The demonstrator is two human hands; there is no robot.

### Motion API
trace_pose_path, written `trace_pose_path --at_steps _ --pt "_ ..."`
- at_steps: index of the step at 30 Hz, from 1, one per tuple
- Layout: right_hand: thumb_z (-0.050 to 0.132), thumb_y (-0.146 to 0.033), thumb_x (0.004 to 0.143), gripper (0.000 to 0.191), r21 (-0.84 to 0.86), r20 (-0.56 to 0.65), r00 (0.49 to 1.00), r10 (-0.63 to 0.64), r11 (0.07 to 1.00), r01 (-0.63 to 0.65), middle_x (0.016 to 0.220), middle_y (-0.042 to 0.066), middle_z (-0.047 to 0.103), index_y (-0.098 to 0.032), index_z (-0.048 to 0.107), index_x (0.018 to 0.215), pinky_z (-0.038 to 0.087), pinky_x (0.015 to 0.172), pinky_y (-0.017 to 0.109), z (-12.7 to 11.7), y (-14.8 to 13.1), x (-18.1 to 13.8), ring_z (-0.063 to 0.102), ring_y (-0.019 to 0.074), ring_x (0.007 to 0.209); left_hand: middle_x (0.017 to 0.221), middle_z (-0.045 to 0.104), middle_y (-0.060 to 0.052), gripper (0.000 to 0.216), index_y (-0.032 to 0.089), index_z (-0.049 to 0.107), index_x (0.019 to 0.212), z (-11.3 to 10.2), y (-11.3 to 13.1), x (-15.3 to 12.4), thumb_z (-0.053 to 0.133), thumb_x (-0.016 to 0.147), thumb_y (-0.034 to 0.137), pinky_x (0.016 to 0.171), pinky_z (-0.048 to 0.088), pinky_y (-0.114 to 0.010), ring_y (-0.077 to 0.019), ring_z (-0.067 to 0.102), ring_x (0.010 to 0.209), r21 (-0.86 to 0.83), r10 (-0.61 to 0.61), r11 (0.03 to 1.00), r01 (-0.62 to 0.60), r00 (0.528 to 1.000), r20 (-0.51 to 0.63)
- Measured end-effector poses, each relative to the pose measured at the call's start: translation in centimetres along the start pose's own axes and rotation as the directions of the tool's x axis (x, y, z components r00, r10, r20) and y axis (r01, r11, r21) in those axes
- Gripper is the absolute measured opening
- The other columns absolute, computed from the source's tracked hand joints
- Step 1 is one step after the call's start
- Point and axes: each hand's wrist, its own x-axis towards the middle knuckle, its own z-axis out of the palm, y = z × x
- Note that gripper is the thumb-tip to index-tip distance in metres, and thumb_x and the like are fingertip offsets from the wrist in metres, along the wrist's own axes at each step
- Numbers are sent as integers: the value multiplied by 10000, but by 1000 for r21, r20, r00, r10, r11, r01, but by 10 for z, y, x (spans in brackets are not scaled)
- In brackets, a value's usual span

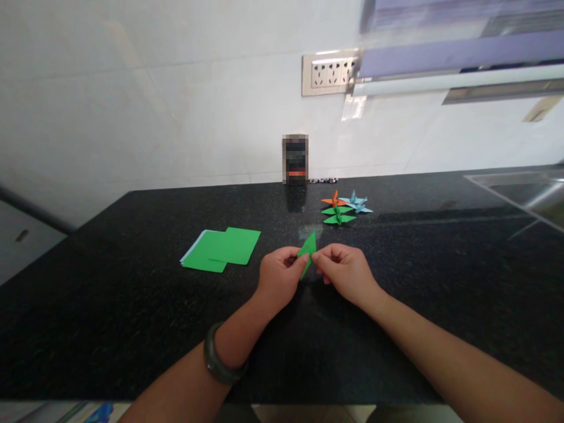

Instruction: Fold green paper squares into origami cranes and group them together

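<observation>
A small piece of folded green paper (311,242) is held up above the dark counter, its pointed tip upward. My left hand (282,273) pinches it from the left, thumb on its near face. On the other side my right hand (346,267) has thumb and forefinger pressed together at the paper's right edge. To the left lies a stack of square paper (205,251), green on top with pale sheets under it. Beyond my right hand sit several folded paper cranes: green (339,218), orange (335,201) and light blue (360,207).
A phone-like upright object (295,160), pixelated, leans against the white wall (198,106). Beside its base lies a beaded strand (324,180). A sink (529,191) is set into the counter (132,305) at right. Wall sockets (330,73) are above.
</observation>
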Motion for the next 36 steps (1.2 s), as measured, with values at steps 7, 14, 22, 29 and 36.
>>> trace_pose_path --at_steps 7,14,22,29,36 --pt "686 -387 649 265 414 150 987 60 903 -118 579 -5 619 -140 595 681 437 437 192 0 5 4 526 66 428 631 660 -9 138 137 655 700 2 0 1 655 684 274 548 405 -220 -103 549 546 -425 -197 876 227 974 114" --pt "746 -348 602 297 530 169 984 58 836 -140 534 -50 579 -151 586 756 444 396 185 4 8 4 489 54 391 613 644 -4 148 126 662 718 3 0 -2 676 673 267 550 399 -215 -91 536 545 -500 -206 827 256 966 155" --pt "718 -377 613 275 384 101 994 50 919 -85 518 -51 535 -140 588 663 390 359 185 1 9 5 449 51 382 627 654 -21 169 117 677 731 1 2 -1 680 654 267 565 414 -234 -120 556 574 -394 -186 884 252 962 199" --pt "640 -353 693 233 208 18 1000 11 978 -15 512 -40 512 -145 550 640 345 359 181 -1 9 5 425 55 389 687 677 -38 242 121 669 829 4 0 -2 691 656 289 573 444 -239 -132 590 602 -424 -225 859 289 955 195" --pt "620 -382 699 266 360 74 997 31 931 -55 472 -64 471 -164 491 617 353 353 183 -1 5 5 410 53 361 646 642 -33 231 109 622 726 4 3 0 651 713 338 633 494 -265 -117 595 595 -669 -267 611 424 905 331"
